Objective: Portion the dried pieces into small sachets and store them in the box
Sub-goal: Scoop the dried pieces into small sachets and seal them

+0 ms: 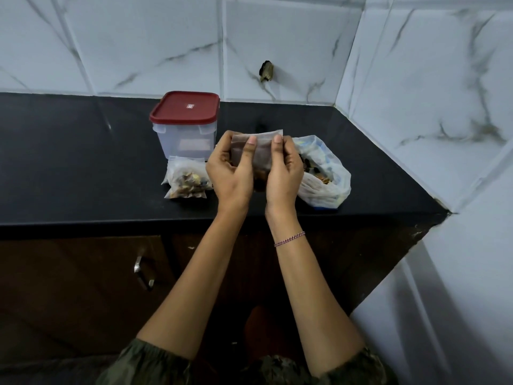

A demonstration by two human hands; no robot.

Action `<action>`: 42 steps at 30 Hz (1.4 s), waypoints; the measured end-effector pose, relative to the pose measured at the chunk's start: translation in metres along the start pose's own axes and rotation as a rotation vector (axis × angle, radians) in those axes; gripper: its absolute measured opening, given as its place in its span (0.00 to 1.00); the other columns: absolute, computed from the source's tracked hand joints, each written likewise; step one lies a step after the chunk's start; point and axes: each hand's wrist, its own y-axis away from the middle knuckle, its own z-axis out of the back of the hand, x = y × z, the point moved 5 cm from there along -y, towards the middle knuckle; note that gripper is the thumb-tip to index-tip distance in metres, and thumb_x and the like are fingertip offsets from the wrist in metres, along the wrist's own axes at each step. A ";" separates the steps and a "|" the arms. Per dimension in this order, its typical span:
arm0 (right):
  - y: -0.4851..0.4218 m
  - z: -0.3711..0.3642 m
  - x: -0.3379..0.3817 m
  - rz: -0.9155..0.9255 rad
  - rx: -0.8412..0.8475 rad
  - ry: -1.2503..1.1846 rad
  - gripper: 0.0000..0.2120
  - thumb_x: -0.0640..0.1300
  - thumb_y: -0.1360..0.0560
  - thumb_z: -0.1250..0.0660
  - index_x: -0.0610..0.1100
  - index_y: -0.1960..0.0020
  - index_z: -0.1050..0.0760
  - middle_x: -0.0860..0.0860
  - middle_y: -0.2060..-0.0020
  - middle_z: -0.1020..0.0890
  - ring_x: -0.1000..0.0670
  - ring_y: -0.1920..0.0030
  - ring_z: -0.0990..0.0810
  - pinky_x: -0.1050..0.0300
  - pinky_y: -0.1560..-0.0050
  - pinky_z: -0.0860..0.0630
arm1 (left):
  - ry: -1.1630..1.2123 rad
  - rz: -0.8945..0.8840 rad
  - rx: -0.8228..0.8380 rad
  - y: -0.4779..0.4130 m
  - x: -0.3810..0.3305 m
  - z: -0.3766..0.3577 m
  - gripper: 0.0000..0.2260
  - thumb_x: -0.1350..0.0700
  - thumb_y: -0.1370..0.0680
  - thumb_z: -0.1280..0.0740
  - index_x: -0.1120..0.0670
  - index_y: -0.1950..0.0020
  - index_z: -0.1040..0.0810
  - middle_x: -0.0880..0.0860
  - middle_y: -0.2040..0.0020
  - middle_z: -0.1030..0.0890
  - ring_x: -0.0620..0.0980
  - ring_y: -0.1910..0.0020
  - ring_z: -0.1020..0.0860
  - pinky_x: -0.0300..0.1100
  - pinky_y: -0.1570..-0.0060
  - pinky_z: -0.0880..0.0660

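Both hands hold one sachet (263, 151) upright above the tabletop (83, 162), between the box (186, 137) and the bag (324, 179). The left hand (230, 173) and right hand (284, 173) each pinch the sachet near its top edge, thumbs in front and the other fingers (251, 143) curled behind. That grip looks meant for pressing the mouth closed along its length. Keeping it upright lets the dark pieces sit low in the pouch, away from the seal. Whether the strip is already shut cannot be told. The bag lies just right of the hands with its mouth open toward them, so more pieces (309, 166) are within easy reach. Filled sachets (187, 177) lie in a small pile in front of the box, probably waiting to go in together. The box stands behind them with its red lid (186, 107) on, so storing has not begun and the lid must come off first.
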 end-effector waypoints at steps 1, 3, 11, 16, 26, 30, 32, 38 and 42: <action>0.001 -0.002 0.002 0.052 -0.017 0.056 0.15 0.42 0.19 0.43 0.46 0.64 0.32 0.57 0.71 0.29 0.62 0.68 0.31 0.69 0.64 0.32 | -0.043 -0.032 -0.024 0.000 -0.002 0.001 0.08 0.54 0.23 0.32 0.42 0.59 0.23 0.47 0.60 0.19 0.49 0.57 0.19 0.46 0.55 0.21; 0.002 -0.007 0.007 0.163 -0.043 0.197 0.13 0.42 0.18 0.44 0.44 0.62 0.32 0.57 0.73 0.31 0.61 0.71 0.31 0.70 0.69 0.34 | -0.126 -0.091 -0.083 -0.001 -0.007 0.004 0.08 0.55 0.22 0.34 0.44 0.59 0.24 0.43 0.62 0.20 0.39 0.60 0.21 0.38 0.57 0.23; -0.003 -0.038 -0.001 0.161 -0.001 0.518 0.15 0.48 0.18 0.46 0.40 0.55 0.26 0.51 0.71 0.25 0.52 0.70 0.30 0.58 0.71 0.39 | -0.485 -0.177 -0.162 -0.023 -0.005 0.027 0.12 0.52 0.18 0.42 0.52 0.61 0.29 0.43 0.71 0.30 0.41 0.73 0.33 0.42 0.68 0.34; -0.009 -0.057 -0.024 -0.070 0.149 0.558 0.18 0.50 0.19 0.46 0.44 0.63 0.30 0.51 0.68 0.25 0.52 0.67 0.29 0.61 0.72 0.39 | -0.697 -0.022 -0.107 -0.044 0.001 0.049 0.15 0.48 0.18 0.40 0.57 0.55 0.20 0.50 0.68 0.24 0.49 0.66 0.24 0.43 0.64 0.30; -0.017 -0.096 -0.047 -0.297 0.386 0.578 0.13 0.45 0.20 0.42 0.40 0.60 0.27 0.42 0.59 0.20 0.45 0.60 0.22 0.54 0.62 0.27 | -0.658 0.293 -0.140 -0.076 0.026 0.103 0.12 0.54 0.22 0.33 0.53 0.40 0.23 0.49 0.56 0.22 0.52 0.54 0.20 0.52 0.48 0.22; -0.014 -0.100 -0.059 -0.349 0.439 0.620 0.09 0.44 0.22 0.39 0.39 0.46 0.28 0.44 0.49 0.21 0.47 0.55 0.23 0.57 0.60 0.30 | -0.713 0.386 -0.099 -0.074 0.036 0.112 0.12 0.54 0.22 0.36 0.51 0.39 0.23 0.52 0.42 0.21 0.52 0.45 0.23 0.47 0.45 0.25; -0.015 -0.099 -0.061 -0.345 0.464 0.656 0.11 0.44 0.21 0.39 0.39 0.42 0.30 0.44 0.47 0.22 0.48 0.55 0.24 0.57 0.60 0.31 | -0.746 0.412 -0.081 -0.073 0.040 0.115 0.12 0.54 0.22 0.37 0.50 0.39 0.23 0.52 0.40 0.21 0.51 0.45 0.23 0.44 0.49 0.26; -0.006 -0.093 -0.032 0.073 0.370 0.843 0.12 0.42 0.20 0.43 0.40 0.38 0.30 0.45 0.42 0.28 0.47 0.45 0.26 0.61 0.52 0.32 | -0.783 0.372 -0.097 -0.071 0.037 0.116 0.10 0.53 0.22 0.37 0.47 0.43 0.20 0.49 0.46 0.19 0.48 0.53 0.22 0.43 0.56 0.28; 0.019 -0.096 -0.020 0.294 0.464 0.819 0.15 0.41 0.19 0.45 0.40 0.37 0.25 0.47 0.43 0.24 0.49 0.44 0.27 0.63 0.47 0.33 | -0.805 0.339 -0.118 -0.072 0.031 0.119 0.11 0.52 0.21 0.38 0.48 0.45 0.18 0.49 0.49 0.17 0.50 0.51 0.21 0.43 0.56 0.26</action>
